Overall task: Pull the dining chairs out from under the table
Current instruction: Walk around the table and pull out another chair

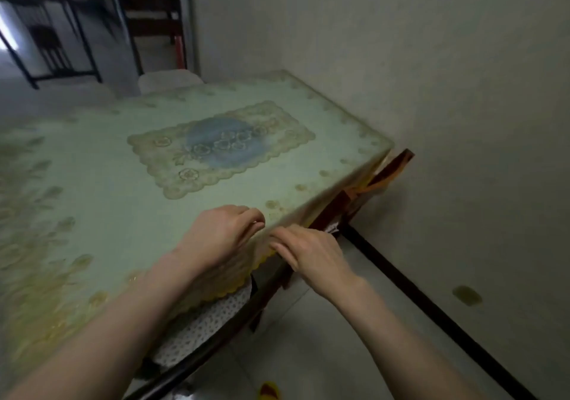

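The dining table [92,183] wears a pale green lace-pattern cloth. Along its near right side a dark wooden chair [216,348] is tucked under, showing a white dotted cushion [200,328] below the cloth's hem. A second chair [387,173], brown and orange, is pushed in by the table's right corner near the wall. My left hand [222,236] rests on the table's edge with its fingers bent; whether it pinches the cloth is unclear. Beside it, my right hand [311,254] lies with straight fingers against the hanging hem, above the chair's back rail.
A pale seat [169,80] shows at the table's far end. The wall with a dark baseboard [431,307] runs close along the right, leaving a narrow strip of tiled floor. A yellow slipper [270,392] lies at my feet. Dark furniture frames [61,45] stand at the back left.
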